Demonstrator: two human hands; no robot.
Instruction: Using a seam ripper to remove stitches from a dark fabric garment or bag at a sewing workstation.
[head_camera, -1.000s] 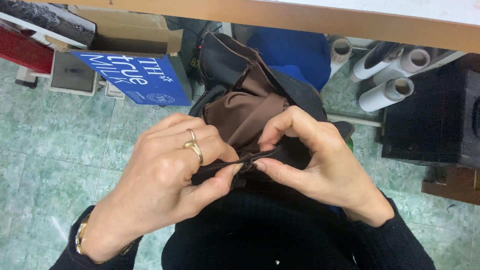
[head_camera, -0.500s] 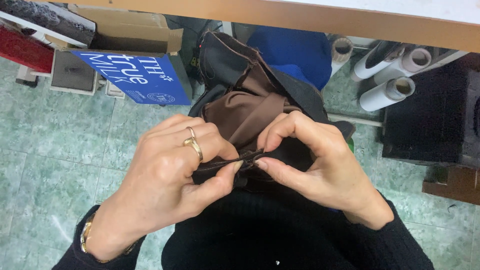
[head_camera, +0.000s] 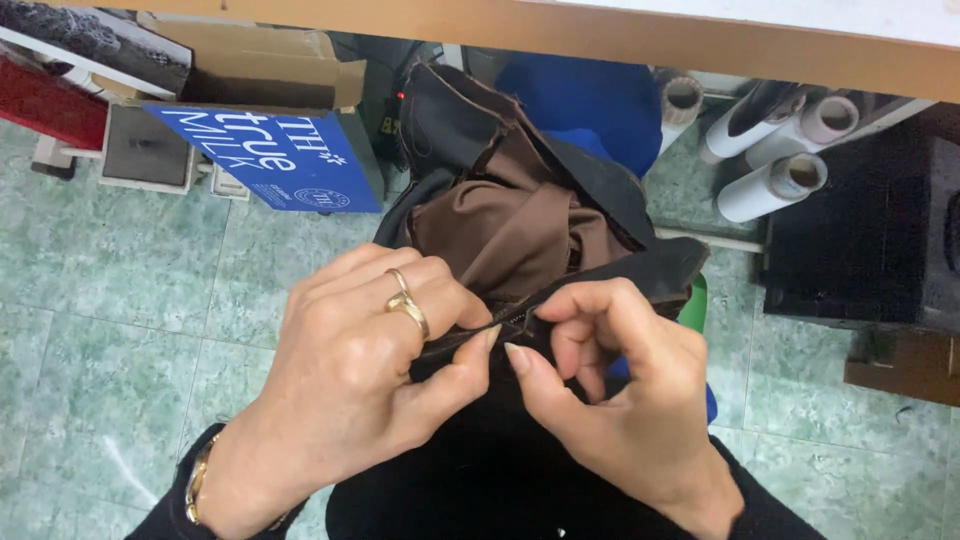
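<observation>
The dark garment (head_camera: 560, 190) sits bunched in my lap, below the table edge (head_camera: 640, 40), its brown lining (head_camera: 510, 235) turned up and spilling out toward the floor. A narrow black seam edge (head_camera: 500, 322) of it runs between my two hands, and that strip is where both of them are closed.

My left hand (head_camera: 370, 380) is curled nearly shut: the thumb presses up from below against the fingers, so the seam is pinched flat at its left end. The gold ring (head_camera: 405, 305) on that hand faces up. My right hand (head_camera: 620, 400) is also closed down to a pinch, thumb tip and forefinger meeting on the same strip just beside the left thumb, the other fingers folded into the palm. Holding it from both sides keeps the edge taut and raised off the rest of the cloth, which I judge is why the bulk is left to hang loose above. Whether anything small lies between my right fingertips I cannot tell.

Further out, a blue carton (head_camera: 270, 155) leans under the table at the left, some rolls of white material (head_camera: 770, 180) lie at the right beside a black box (head_camera: 870, 250), and green floor tiles (head_camera: 130, 290) spread beneath.
</observation>
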